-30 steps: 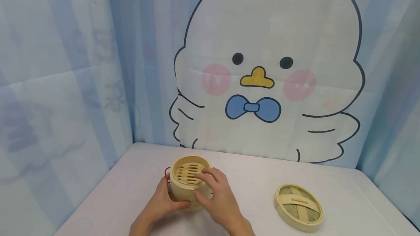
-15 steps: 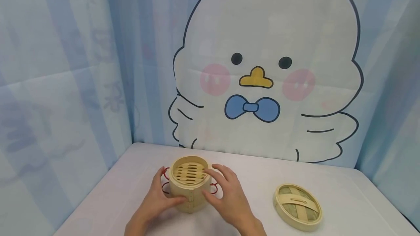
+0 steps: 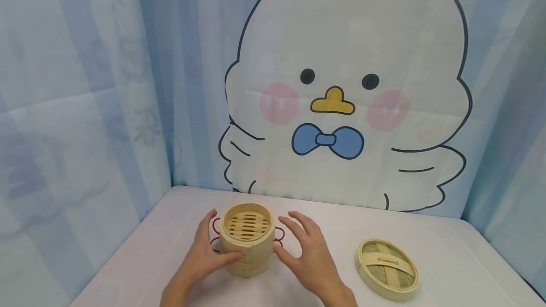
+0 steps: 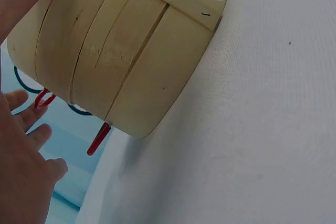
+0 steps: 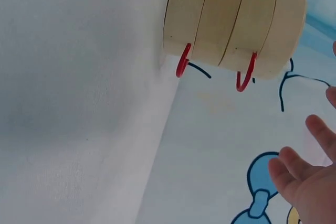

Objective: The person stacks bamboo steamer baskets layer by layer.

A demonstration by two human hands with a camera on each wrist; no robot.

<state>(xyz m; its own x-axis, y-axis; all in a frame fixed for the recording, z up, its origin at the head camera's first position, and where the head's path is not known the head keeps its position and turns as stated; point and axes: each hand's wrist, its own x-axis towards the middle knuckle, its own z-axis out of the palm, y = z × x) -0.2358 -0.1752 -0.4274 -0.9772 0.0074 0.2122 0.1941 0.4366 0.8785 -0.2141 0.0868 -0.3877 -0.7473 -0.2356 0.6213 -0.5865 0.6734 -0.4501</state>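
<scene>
A bamboo steamer (image 3: pixel 248 256) of two stacked tiers stands upright on the table, its slatted inside (image 3: pixel 247 225) showing at the top. Red loop handles (image 3: pixel 279 234) stick out from both sides. My left hand (image 3: pixel 200 256) is spread around the left side, thumb tip at the front wall and fingers beside the handles. In the left wrist view, the fingers (image 4: pixel 39 135) are loosely extended near a red loop. To the right, my right hand (image 3: pixel 310 256) is spread with nothing in it, thumb tip close to the wall. The right wrist view shows those fingers (image 5: pixel 299 169) apart from the steamer.
A round bamboo lid (image 3: pixel 387 270) with a strap handle lies on the white-covered table (image 3: pixel 332 231) at the right. Behind stands a blue and white curtain (image 3: pixel 196 84) with a large cartoon bird on it.
My right hand has drawn away from the steamer's rim to the right. The left fingers have loosened and spread from its left side, uncovering the red loops. The steamer stays put.
</scene>
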